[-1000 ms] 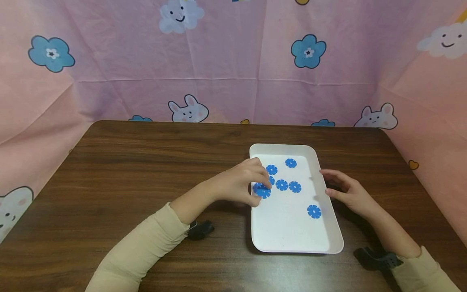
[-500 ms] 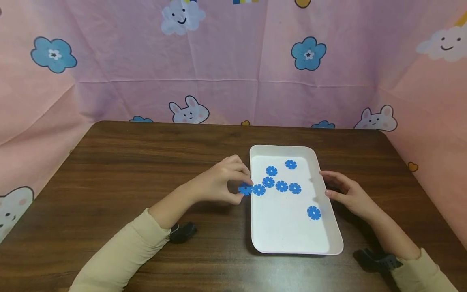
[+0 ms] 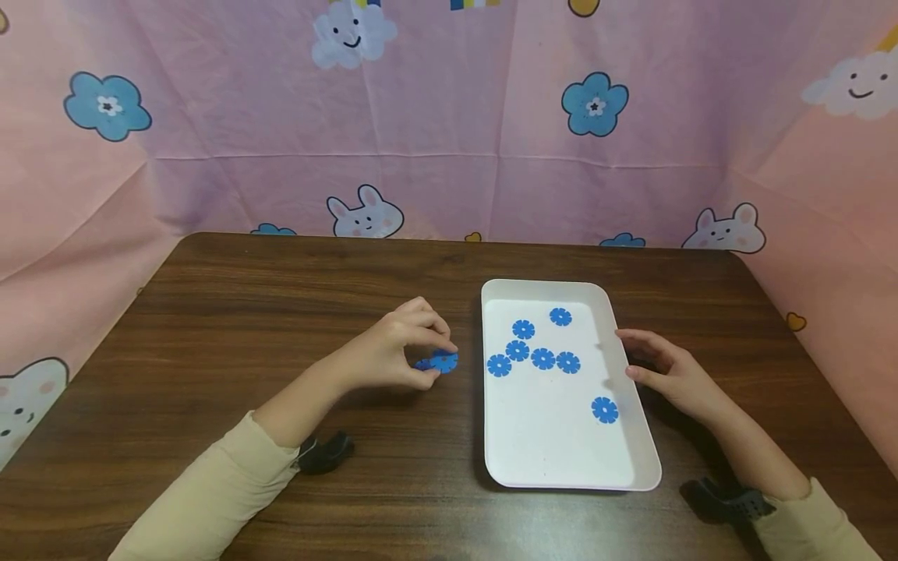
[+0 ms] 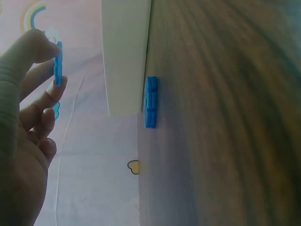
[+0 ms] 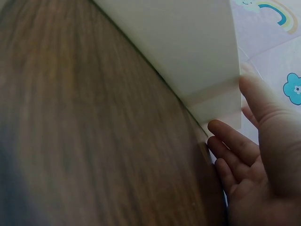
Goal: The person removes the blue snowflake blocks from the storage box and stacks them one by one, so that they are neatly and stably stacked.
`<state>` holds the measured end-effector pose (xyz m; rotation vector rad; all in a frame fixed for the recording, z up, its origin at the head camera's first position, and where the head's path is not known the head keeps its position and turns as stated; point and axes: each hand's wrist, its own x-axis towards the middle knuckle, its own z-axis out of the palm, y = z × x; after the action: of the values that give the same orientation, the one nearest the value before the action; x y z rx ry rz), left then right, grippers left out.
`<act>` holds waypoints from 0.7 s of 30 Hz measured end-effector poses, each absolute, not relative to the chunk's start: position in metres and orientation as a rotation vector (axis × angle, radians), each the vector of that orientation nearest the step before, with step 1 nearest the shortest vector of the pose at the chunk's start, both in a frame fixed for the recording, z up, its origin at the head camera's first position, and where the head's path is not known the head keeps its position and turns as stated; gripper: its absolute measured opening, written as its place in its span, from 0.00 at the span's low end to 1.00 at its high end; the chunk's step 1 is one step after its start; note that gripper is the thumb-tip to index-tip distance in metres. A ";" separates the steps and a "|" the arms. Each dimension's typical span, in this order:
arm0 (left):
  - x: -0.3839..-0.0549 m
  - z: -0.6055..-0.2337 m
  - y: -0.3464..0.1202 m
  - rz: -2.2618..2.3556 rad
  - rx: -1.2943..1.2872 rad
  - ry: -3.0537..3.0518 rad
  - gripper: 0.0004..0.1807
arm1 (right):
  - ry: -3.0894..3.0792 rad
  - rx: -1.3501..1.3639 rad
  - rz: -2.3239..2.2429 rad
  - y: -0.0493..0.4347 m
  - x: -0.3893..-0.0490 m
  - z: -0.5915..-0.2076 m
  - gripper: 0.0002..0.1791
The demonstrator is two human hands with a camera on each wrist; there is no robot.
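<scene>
In the head view my left hand (image 3: 389,347) is over the table, left of the white tray (image 3: 547,460). It pinches a blue snowflake disc (image 3: 445,361) between thumb and fingers; the left wrist view shows this held disc (image 4: 58,63) edge-on, raised off the table. Below it, a second blue snowflake disc (image 4: 150,102) lies flat on the wood, partly hidden by the hand in the head view. Several more blue snowflake discs (image 3: 543,358) lie spread in the tray. At the tray's right wall, my right hand (image 3: 677,378) touches the rim with relaxed fingers.
The brown wooden table (image 3: 281,296) extends around the tray, with wide wood surface to its left. A pink patterned cloth (image 3: 435,117) hangs behind the table and along its sides. Dark straps (image 3: 326,452) sit at both wrists.
My left hand has moved left, out from over the tray, carrying the pinched snowflake disc past the rim. The disc on the table has come into sight. My right hand stays in place.
</scene>
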<state>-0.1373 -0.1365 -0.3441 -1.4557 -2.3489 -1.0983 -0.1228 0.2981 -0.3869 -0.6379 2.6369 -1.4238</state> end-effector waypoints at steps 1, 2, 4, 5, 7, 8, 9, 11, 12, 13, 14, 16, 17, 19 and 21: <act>-0.137 -0.344 -0.138 -1.100 -1.449 -2.359 0.14 | 2.637 -0.639 -1.425 0.298 -0.123 -0.387 0.28; -0.137 -0.345 -0.139 -1.100 -1.443 -2.369 0.14 | 2.635 -0.640 -1.428 0.298 -0.123 -0.387 0.28; -0.137 -0.346 -0.142 -1.103 -1.439 -2.383 0.14 | 2.635 -0.644 -1.429 0.298 -0.123 -0.387 0.28; -0.137 -0.346 -0.143 -1.103 -1.437 -2.388 0.14 | 2.634 -0.644 -1.429 0.298 -0.123 -0.387 0.28; -0.137 -0.347 -0.145 -1.094 -1.438 -2.394 0.14 | 2.636 -0.646 -1.427 0.299 -0.124 -0.387 0.28; -0.137 -0.348 -0.146 -1.086 -1.440 -2.396 0.14 | 2.636 -0.645 -1.427 0.299 -0.124 -0.387 0.28; -0.138 -0.349 -0.147 -1.082 -1.442 -2.400 0.14 | 2.637 -0.644 -1.425 0.299 -0.124 -0.387 0.28; -0.138 -0.350 -0.149 -1.063 -1.439 -2.413 0.14 | 2.636 -0.641 -1.427 0.299 -0.124 -0.388 0.28; -0.138 -0.351 -0.150 -1.053 -1.438 -2.421 0.14 | 2.635 -0.641 -1.429 0.299 -0.124 -0.388 0.28; -0.137 -0.352 -0.151 -1.043 -1.434 -2.432 0.14 | 2.634 -0.641 -1.431 0.299 -0.124 -0.388 0.28; -0.137 -0.353 -0.152 -1.033 -1.430 -2.445 0.14 | 2.633 -0.642 -1.434 0.299 -0.124 -0.388 0.28; -0.136 -0.355 -0.155 -1.013 -1.413 -2.478 0.14 | 2.629 -0.648 -1.442 0.299 -0.124 -0.388 0.27; -0.135 -0.356 -0.156 -1.005 -1.400 -2.497 0.14 | 2.628 -0.652 -1.444 0.299 -0.124 -0.388 0.27; -0.134 -0.358 -0.158 -0.993 -1.370 -2.532 0.14 | 2.625 -0.661 -1.450 0.299 -0.124 -0.388 0.27; -0.134 -0.359 -0.160 -0.987 -1.341 -2.560 0.14 | 2.623 -0.667 -1.455 0.299 -0.125 -0.388 0.27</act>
<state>-0.1338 -0.1601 -0.3589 -1.3405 -2.5599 -0.9868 -0.1246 0.2993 -0.3882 -0.6668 2.6229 -1.4547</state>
